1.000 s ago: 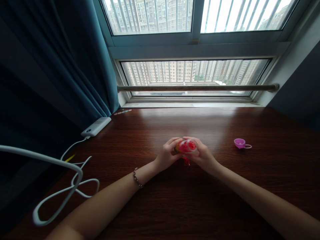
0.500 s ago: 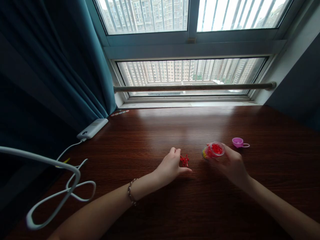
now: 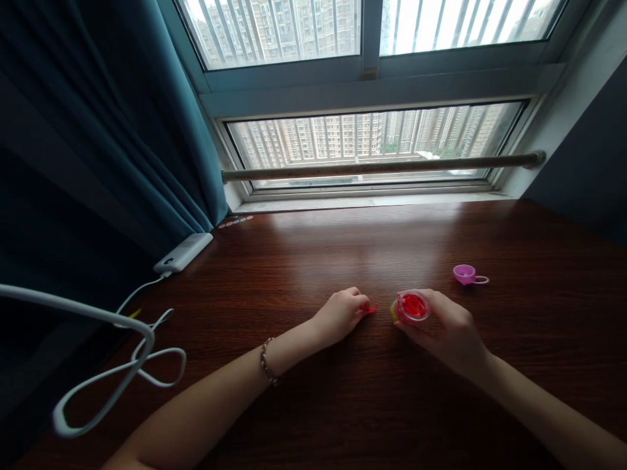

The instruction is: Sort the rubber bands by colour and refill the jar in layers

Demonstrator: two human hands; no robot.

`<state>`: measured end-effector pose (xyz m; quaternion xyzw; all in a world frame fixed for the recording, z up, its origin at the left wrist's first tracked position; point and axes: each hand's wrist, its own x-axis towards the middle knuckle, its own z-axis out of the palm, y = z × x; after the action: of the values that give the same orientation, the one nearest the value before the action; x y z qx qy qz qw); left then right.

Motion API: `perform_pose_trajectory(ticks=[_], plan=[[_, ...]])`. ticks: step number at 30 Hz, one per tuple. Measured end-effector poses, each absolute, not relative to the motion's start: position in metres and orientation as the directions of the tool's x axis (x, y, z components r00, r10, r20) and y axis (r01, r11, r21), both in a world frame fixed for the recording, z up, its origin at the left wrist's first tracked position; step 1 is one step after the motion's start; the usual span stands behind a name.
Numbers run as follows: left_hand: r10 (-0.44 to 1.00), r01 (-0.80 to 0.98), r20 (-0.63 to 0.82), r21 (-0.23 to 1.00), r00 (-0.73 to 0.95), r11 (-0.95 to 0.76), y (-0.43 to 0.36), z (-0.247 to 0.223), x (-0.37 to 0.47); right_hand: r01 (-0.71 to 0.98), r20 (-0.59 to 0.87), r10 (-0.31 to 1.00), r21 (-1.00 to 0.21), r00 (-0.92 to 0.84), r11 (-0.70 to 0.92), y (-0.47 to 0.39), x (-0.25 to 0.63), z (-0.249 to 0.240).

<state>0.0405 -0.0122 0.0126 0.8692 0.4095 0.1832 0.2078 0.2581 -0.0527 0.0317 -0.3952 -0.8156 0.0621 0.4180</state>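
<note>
My left hand (image 3: 343,314) is closed, thumb and fingers pinching a small bunch of thin red bands (image 3: 372,308) just above or on the table. Most of the bunch is hidden by the fingertips; a few ends stick out to the right. A short way right, my right hand (image 3: 448,320) grips a small clear jar (image 3: 412,307) from its right side. The jar is tilted, its open mouth facing me. Red bands fill the mouth, and some yellow shows at the jar's left side. Behind the right hand lies a pink cap (image 3: 464,274) with a loop.
The dark wooden table (image 3: 313,254) runs back to a window with a metal rail (image 3: 382,170). At the left, a white power bank (image 3: 183,252) lies by the blue curtain (image 3: 191,143), with a looped white cable (image 3: 142,356) trailing from it.
My left hand has closed its thumb and fingers on the red bands, which lay loose on the table. My right hand has shifted slightly left and turned the jar's mouth more toward me.
</note>
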Motion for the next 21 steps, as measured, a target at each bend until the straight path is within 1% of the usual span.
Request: perform_pose_trajectory(ticks=[3, 5, 6, 8, 10, 12, 14, 17, 19, 21], plan=[[0.769, 0.657, 0.125, 0.445, 0.627, -0.608, -0.012, 0.011, 0.041, 0.599, 0.635, 0.698, -0.430, -0.331, 0.675, -0.052, 0.259, 0.030], [0.772, 0.663, 0.116, 0.442, 0.625, -0.604, -0.013, 0.010, 0.041, 0.607, 0.635, 0.702, -0.429, -0.324, 0.669, -0.050, 0.260, 0.029], [0.773, 0.656, 0.121, 0.459, 0.622, -0.600, -0.013, 0.009, 0.041, 0.614, 0.635, 0.703, -0.427, -0.320, 0.664, -0.049, 0.261, 0.028], [0.783, 0.614, 0.158, 0.535, 0.602, -0.580, -0.012, 0.009, 0.038, 0.637, 0.636, 0.710, -0.420, -0.302, 0.647, -0.047, 0.264, 0.027], [0.812, 0.534, 0.188, 0.668, 0.552, -0.518, -0.009, 0.011, 0.036, 0.671, 0.626, 0.722, -0.404, -0.294, 0.623, -0.044, 0.266, 0.028], [0.848, 0.399, 0.168, 0.825, 0.503, -0.400, -0.007, 0.015, 0.034, 0.714, 0.592, 0.744, -0.371, -0.310, 0.593, -0.043, 0.267, 0.029], [0.866, 0.235, 0.133, 0.932, 0.482, -0.275, -0.007, 0.021, 0.034, 0.753, 0.541, 0.771, -0.337, -0.338, 0.566, -0.043, 0.267, 0.030], [0.869, 0.038, 0.138, 0.983, 0.475, -0.177, -0.011, 0.029, 0.036, 0.775, 0.476, 0.802, -0.325, -0.361, 0.542, -0.045, 0.263, 0.028], [0.867, -0.034, 0.146, 0.988, 0.476, -0.148, -0.015, 0.034, 0.037, 0.768, 0.440, 0.814, -0.342, -0.378, 0.542, -0.047, 0.259, 0.027], [0.865, -0.068, 0.154, 0.988, 0.478, -0.139, -0.020, 0.037, 0.038, 0.753, 0.409, 0.823, -0.370, -0.393, 0.544, -0.049, 0.256, 0.025]])
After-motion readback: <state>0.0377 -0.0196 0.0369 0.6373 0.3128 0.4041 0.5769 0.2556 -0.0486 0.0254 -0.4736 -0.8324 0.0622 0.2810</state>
